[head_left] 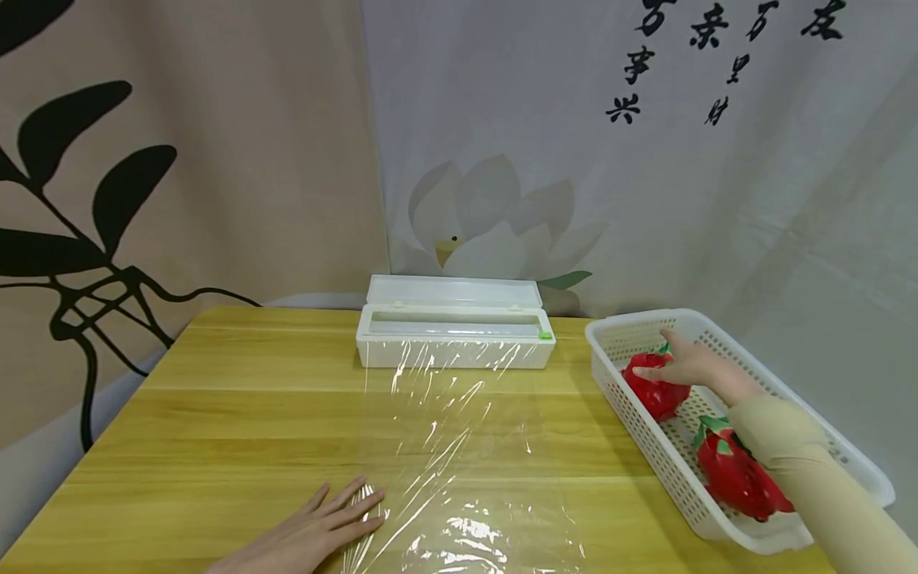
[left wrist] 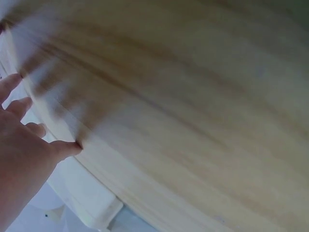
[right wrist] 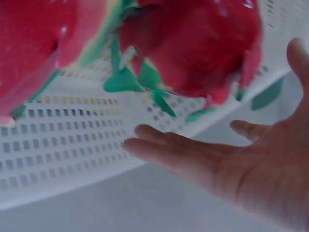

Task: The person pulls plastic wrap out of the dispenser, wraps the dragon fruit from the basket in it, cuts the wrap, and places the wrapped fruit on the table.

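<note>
From my head, the far red fruit [head_left: 654, 397] sits at four o'clock in the basket [head_left: 637, 422], film [head_left: 459, 446] at six. Left wrist: my left grip [left wrist: 30, 137], fingers spread, should press lightly. Right wrist: my right grip [right wrist: 236, 164], wide, should cup the fruit.

The location is a curtained tabletop work area; the building type cannot be determined. A pale grey fabric hanging [head_left: 495, 96], printed with a white lotus [head_left: 495, 215] and black brush-style characters [head_left: 708, 28], and a beige fabric hanging [head_left: 272, 159], printed with dark leaves [head_left: 132, 191], drape behind a yellow wood-grain table [head_left: 251, 414].
</note>
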Demonstrator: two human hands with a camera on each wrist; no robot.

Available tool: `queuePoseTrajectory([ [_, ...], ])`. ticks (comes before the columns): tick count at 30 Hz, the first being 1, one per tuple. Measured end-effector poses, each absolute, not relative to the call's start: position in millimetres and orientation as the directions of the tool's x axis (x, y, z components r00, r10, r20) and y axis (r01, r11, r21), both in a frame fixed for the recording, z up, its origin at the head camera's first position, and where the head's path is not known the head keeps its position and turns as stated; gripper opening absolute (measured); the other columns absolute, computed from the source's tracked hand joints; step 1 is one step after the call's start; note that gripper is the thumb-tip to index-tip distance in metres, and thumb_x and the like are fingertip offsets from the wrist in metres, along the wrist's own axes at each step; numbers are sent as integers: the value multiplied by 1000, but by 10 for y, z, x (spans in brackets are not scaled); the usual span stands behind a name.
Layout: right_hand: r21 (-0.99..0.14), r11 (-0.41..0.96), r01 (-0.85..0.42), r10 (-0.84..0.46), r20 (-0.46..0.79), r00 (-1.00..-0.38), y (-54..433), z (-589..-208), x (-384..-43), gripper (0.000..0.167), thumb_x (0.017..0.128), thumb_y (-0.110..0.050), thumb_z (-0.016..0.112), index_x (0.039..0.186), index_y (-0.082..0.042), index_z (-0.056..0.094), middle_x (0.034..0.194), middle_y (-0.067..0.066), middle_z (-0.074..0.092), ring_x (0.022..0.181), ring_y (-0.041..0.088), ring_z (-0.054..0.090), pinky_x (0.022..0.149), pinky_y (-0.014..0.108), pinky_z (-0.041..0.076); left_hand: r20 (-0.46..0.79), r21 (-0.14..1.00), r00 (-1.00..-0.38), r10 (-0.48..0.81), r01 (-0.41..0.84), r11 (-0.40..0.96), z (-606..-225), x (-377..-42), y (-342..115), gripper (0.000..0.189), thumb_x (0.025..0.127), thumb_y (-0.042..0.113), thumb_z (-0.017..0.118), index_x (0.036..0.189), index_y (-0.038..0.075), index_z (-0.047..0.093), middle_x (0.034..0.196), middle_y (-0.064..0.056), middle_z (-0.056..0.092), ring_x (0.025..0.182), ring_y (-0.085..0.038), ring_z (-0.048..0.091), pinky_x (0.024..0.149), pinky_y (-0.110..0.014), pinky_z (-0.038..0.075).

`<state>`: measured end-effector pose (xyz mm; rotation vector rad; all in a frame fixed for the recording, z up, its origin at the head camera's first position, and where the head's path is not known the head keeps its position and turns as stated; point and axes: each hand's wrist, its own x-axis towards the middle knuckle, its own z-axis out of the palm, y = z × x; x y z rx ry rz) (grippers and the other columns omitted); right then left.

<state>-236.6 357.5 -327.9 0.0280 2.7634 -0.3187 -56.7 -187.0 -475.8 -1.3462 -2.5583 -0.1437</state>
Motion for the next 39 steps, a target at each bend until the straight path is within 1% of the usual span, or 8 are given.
queuePoseTrajectory([
  [4,-214,969,125,11,-466,-885,3586,-3410,-2447,121,77,-68,60,147,10,-1,139,44,23,122,57,32,97,66,40,257,-23,-547,797,821,571,-4753,-560,-1881,68,88,65,47,141,23,46,147,-6,45,145,-6,-22,108,-17,-29],
  [8,-229,959,170,30,-512,-858,3574,-3464,-2472,121,75,-66,64,147,6,-1,136,43,25,115,52,40,86,60,51,259,-32,-543,799,822,569,-4747,-554,-1886,68,88,64,47,141,21,46,147,-7,45,146,-7,-22,110,-17,-28],
  [12,-255,951,173,35,-470,-882,3546,-3483,-2467,116,75,-59,70,147,5,5,128,42,33,101,45,50,71,48,58,260,-43,-542,799,821,570,-4743,-550,-1884,68,89,64,47,141,20,47,147,-7,45,146,-8,-21,110,-18,-28],
  [16,-269,949,166,33,-439,-898,3523,-3495,-2471,110,75,-53,72,145,4,10,126,40,37,94,41,53,66,41,59,257,-40,-546,797,818,574,-4743,-547,-1881,68,88,65,47,141,21,47,147,-7,44,146,-8,-22,110,-18,-28],
  [23,-299,935,189,42,-436,-899,3520,-3506,-2492,105,76,-46,74,145,3,12,127,43,31,98,46,53,63,40,60,265,-38,-543,797,820,571,-4750,-548,-1882,69,88,65,47,141,20,47,148,-7,44,146,-9,-20,111,-18,-27],
  [31,-353,914,201,33,-428,-903,3617,-3483,-2475,114,72,-51,77,148,1,11,129,42,29,95,42,57,63,40,60,257,-10,-547,797,823,568,-4740,-549,-1880,70,89,65,46,142,20,45,148,-8,43,146,-7,-22,110,-18,-27],
  [34,-373,913,168,8,-395,-919,3668,-3455,-2436,111,74,-51,76,148,2,11,131,43,30,94,43,59,62,40,60,259,-5,-548,795,822,569,-4741,-553,-1880,71,88,66,46,142,20,45,148,-8,43,146,-8,-21,110,-18,-27],
  [39,-339,935,103,-7,-307,-952,3727,-3384,-2360,108,75,-52,74,146,5,15,127,44,34,87,39,59,58,35,59,257,-6,-550,794,821,571,-4744,-554,-1880,70,88,66,47,143,21,44,149,-7,43,147,-8,-18,111,-18,-27],
])
